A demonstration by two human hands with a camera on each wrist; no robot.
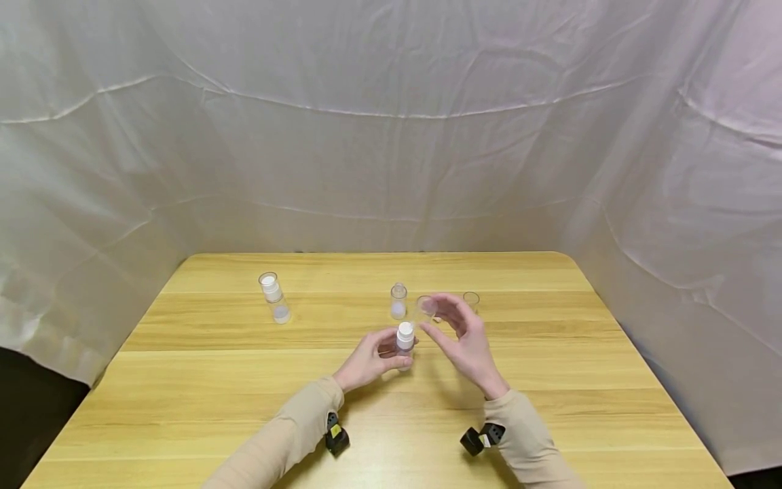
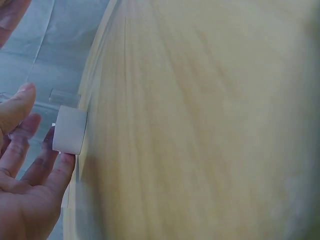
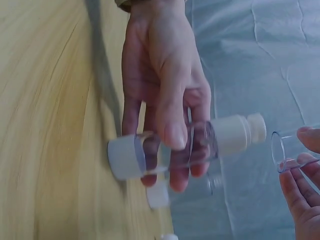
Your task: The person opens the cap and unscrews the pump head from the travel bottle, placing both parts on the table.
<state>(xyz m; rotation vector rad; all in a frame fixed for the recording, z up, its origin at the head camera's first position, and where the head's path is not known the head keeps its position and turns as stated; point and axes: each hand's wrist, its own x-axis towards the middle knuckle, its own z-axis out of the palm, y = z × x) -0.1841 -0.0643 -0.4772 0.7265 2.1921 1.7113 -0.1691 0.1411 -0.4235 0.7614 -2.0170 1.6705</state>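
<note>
My left hand [image 1: 366, 360] grips a small clear bottle [image 3: 165, 150] with a white base and a white pump top [image 1: 405, 335]. Its fingers and thumb wrap round the clear body, and the bottle is off the table. Just to the right and a little higher, my right hand [image 1: 467, 343] pinches a clear, hollow cap [image 1: 425, 307] between thumb and fingers. The cap's open rim [image 3: 277, 151] faces the pump, with a gap between them. In the left wrist view, the white base [image 2: 70, 130] shows beyond the left fingers.
Behind the hands stands another clear bottle [image 1: 398, 303], its narrow neck without a pump. A second clear cap [image 1: 471, 301] stands behind the right hand, partly hidden. Farther left is a bottle with pump and clear cap [image 1: 273, 299]. Pale cloth [image 1: 391, 170] hangs round the wooden table [image 1: 201, 407].
</note>
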